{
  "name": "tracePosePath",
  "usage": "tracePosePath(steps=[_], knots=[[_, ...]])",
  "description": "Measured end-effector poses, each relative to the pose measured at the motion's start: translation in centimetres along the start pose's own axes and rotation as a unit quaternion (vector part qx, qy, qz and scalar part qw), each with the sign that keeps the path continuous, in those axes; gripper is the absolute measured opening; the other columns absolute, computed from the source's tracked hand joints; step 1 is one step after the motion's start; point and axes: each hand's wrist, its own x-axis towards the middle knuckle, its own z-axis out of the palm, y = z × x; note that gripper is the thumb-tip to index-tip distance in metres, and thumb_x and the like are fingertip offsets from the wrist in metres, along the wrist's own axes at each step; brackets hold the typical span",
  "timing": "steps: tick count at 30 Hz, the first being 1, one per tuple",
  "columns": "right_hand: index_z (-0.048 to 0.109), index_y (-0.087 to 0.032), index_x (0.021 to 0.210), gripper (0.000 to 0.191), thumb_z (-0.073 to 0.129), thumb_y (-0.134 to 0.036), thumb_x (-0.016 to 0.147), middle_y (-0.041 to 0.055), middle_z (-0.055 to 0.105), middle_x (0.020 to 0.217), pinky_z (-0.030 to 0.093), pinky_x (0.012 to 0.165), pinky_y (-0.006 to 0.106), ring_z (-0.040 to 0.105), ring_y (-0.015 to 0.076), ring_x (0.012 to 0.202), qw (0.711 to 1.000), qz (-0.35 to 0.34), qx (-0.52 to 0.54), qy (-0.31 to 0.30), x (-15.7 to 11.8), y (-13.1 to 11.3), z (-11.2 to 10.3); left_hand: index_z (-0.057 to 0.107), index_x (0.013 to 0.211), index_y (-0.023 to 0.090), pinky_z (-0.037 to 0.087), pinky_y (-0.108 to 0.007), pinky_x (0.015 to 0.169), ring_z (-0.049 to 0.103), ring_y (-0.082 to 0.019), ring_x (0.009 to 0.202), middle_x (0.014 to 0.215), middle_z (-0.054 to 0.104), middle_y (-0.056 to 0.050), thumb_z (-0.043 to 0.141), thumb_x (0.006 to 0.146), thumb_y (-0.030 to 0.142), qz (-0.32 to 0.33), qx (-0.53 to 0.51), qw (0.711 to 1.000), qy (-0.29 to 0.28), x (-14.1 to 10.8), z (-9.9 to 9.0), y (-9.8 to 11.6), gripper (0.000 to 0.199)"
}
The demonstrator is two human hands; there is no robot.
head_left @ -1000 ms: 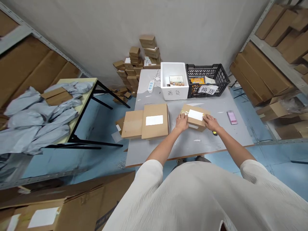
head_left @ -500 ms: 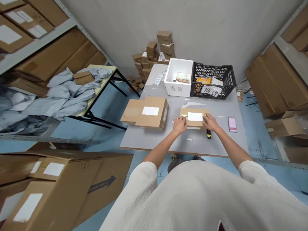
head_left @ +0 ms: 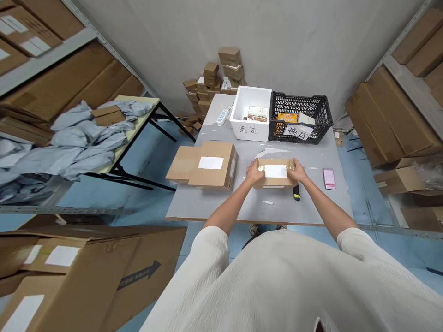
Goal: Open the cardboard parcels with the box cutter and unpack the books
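A small cardboard box [head_left: 276,181] with a white label and shiny tape on top is between my two hands at the table's front. My left hand [head_left: 255,171] grips its left end, thumb on the top face. Around the right end, my right hand [head_left: 296,170] is closed, its thumb also over the top. Just below the right hand lies a black and yellow box cutter [head_left: 296,192], partly hidden by the box. To the left, larger cardboard boxes [head_left: 216,162] with a white label rest on the grey table [head_left: 249,203].
A white foam bin [head_left: 249,131] and a black plastic crate [head_left: 323,120] stand at the table's back, holding small packages. A phone [head_left: 329,179] lies at right. Grey mailing bags [head_left: 86,138] cover a side table. A big open carton [head_left: 138,263] stands at lower left.
My hands have moved from the box's front corners to its two ends, and the box now appears tilted, showing more of its front face. The view has shifted slightly.
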Motion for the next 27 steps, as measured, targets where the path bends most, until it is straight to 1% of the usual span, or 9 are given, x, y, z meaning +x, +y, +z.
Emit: tracePosePath(steps=[3, 7, 11, 13, 16, 19, 23, 25, 27], knots=[[0.046, -0.028, 0.169, 0.096, 0.078, -0.044, 0.081, 0.0150, 0.055, 0.167, 0.041, 0.129, 0.066, 0.049, 0.0413, 0.156, 0.999, -0.017, 0.038, 0.018, -0.1, 0.0, 0.1, 0.031, 0.177, 0.029, 0.036, -0.056, 0.131, 0.046, -0.043, 0.157, 0.170, 0.050, -0.016, 0.073, 0.084, 0.029, 0.002, 0.013, 1.000, -0.010, -0.2, -0.5, 0.0, 0.102], [0.039, -0.028, 0.173, 0.105, 0.080, -0.044, 0.078, 0.0169, 0.050, 0.168, 0.047, 0.125, 0.062, 0.056, 0.0384, 0.148, 0.996, -0.035, 0.082, 0.028, -0.3, -0.1, 0.4, 0.025, 0.179, 0.035, 0.039, -0.055, 0.128, 0.049, -0.042, 0.155, 0.169, 0.047, -0.015, 0.075, 0.084, 0.031, -0.002, 0.007, 1.000, 0.011, -0.2, -1.8, 0.3, 0.107], [0.036, -0.031, 0.174, 0.105, 0.079, -0.047, 0.079, 0.0158, 0.049, 0.164, 0.053, 0.120, 0.057, 0.062, 0.0344, 0.140, 0.990, -0.054, 0.117, 0.053, -1.2, 0.2, 1.0, 0.018, 0.181, 0.031, 0.042, -0.052, 0.127, 0.054, -0.040, 0.150, 0.168, 0.044, -0.018, 0.073, 0.088, 0.032, 0.017, -0.007, 1.000, 0.023, -0.9, -2.6, 0.2, 0.108], [0.039, -0.028, 0.172, 0.100, 0.077, -0.053, 0.082, 0.0162, 0.050, 0.159, 0.055, 0.116, 0.053, 0.065, 0.0332, 0.134, 0.992, -0.035, 0.105, 0.066, -2.0, 0.4, 1.1, 0.017, 0.181, 0.028, 0.046, -0.050, 0.125, 0.058, -0.039, 0.147, 0.163, 0.047, -0.019, 0.072, 0.093, 0.038, 0.007, -0.011, 1.000, 0.026, -1.7, -2.7, 0.0, 0.104], [0.053, -0.024, 0.164, 0.081, 0.062, -0.066, 0.094, 0.0172, 0.056, 0.150, 0.057, 0.112, 0.050, 0.069, 0.0317, 0.123, 0.995, 0.018, 0.058, 0.074, -3.0, 0.4, 1.1, 0.023, 0.179, 0.027, 0.050, -0.050, 0.119, 0.063, -0.039, 0.143, 0.161, 0.049, -0.020, 0.059, 0.104, 0.055, -0.022, -0.006, 0.999, 0.026, -2.7, -3.0, -0.5, 0.088], [0.064, -0.021, 0.152, 0.068, 0.046, -0.066, 0.103, 0.0177, 0.068, 0.137, 0.054, 0.114, 0.050, 0.069, 0.0336, 0.122, 0.996, 0.059, -0.004, 0.063, -3.4, 0.3, 0.8, 0.034, 0.174, 0.025, 0.051, -0.053, 0.116, 0.063, -0.041, 0.144, 0.161, 0.055, -0.021, 0.042, 0.110, 0.062, -0.044, 0.020, 0.999, 0.012, -3.2, -3.3, -1.1, 0.074], [0.066, -0.018, 0.147, 0.062, 0.056, -0.056, 0.099, 0.0161, 0.078, 0.121, 0.056, 0.109, 0.047, 0.071, 0.0353, 0.120, 0.995, 0.080, -0.056, 0.023, -3.2, 0.6, 0.9, 0.050, 0.162, 0.022, 0.051, -0.055, 0.116, 0.064, -0.042, 0.142, 0.151, 0.066, -0.021, 0.050, 0.108, 0.052, -0.057, 0.053, 0.996, -0.032, -3.2, -3.2, -1.8, 0.062], [0.066, -0.017, 0.145, 0.061, 0.060, -0.053, 0.096, 0.0165, 0.078, 0.124, 0.057, 0.108, 0.046, 0.072, 0.0349, 0.119, 0.995, 0.077, -0.058, 0.014, -3.2, 1.0, 1.1, 0.051, 0.161, 0.021, 0.051, -0.055, 0.116, 0.065, -0.043, 0.141, 0.153, 0.065, -0.023, 0.054, 0.105, 0.046, -0.049, 0.052, 0.996, -0.046, -3.1, -2.8, -2.2, 0.061], [0.066, -0.017, 0.145, 0.060, 0.062, -0.048, 0.093, 0.0172, 0.077, 0.129, 0.056, 0.110, 0.047, 0.072, 0.0345, 0.121, 0.996, 0.071, -0.047, 0.013, -3.2, 1.5, 1.4, 0.047, 0.164, 0.021, 0.051, -0.055, 0.116, 0.064, -0.043, 0.141, 0.154, 0.063, -0.023, 0.057, 0.102, 0.041, -0.042, 0.046, 0.996, -0.057, -3.1, -2.1, -2.6, 0.066]])
